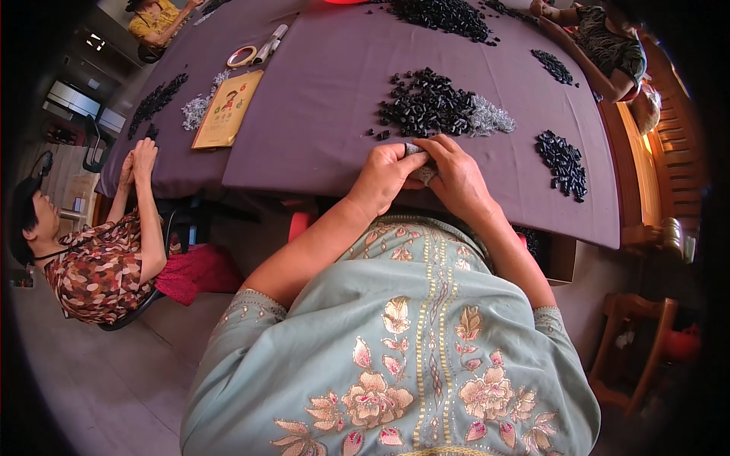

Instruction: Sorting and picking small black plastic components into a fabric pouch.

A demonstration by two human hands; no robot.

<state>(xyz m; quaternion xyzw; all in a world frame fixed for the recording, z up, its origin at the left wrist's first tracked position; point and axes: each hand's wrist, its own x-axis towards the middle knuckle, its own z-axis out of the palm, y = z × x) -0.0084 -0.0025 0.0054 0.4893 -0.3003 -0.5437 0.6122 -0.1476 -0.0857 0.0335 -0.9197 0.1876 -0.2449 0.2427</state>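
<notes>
My left hand point(386, 176) and my right hand point(459, 181) meet at the near edge of the cloth-covered table. Both have their fingers pressed together, tip to tip, and whatever lies between them is too small or hidden to make out. Grey wraps cover some of the fingers. Just beyond my hands is a heap of small black plastic pieces point(427, 102). A small pile of clear pieces point(490, 116) touches its right side. Farther right lies another small pile of black pieces point(561, 165).
A yellow booklet point(226, 110), a tape roll point(242, 56) and marker pens point(271, 44) lie on the left of the purple tablecloth point(304, 114). More black heaps point(445, 17) are farther back. People sit at left point(99, 251), far left and far right. A wooden chair point(635, 349) stands at right.
</notes>
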